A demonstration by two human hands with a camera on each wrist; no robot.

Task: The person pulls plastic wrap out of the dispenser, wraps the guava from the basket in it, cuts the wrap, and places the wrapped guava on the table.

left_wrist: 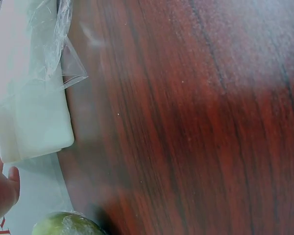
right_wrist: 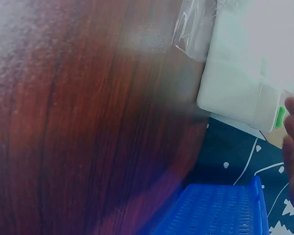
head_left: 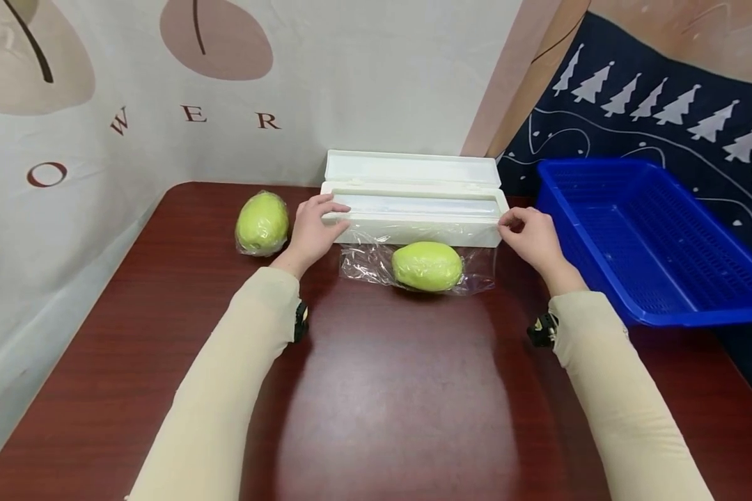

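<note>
A long white cling film box [head_left: 413,232] lies along the back of the table with its lid [head_left: 413,169] up. Clear plastic film [head_left: 366,264] comes over its front edge onto the table. On this film rests a yellow-green melon-like fruit [head_left: 427,266], lying sideways. My left hand [head_left: 313,229] is at the box's left end, thumb and forefinger apart. At the right end is my right hand [head_left: 529,236], thumb and forefinger tips close together; whether they pinch anything is unclear. The right wrist view shows a green part [right_wrist: 280,117] at the box end, near the fingers.
A second similar fruit [head_left: 262,223], wrapped in film, sits left of my left hand. A blue plastic basket [head_left: 585,243] stands at the right, beside my right hand. Behind the table [head_left: 395,390] hangs a printed cloth [head_left: 376,76].
</note>
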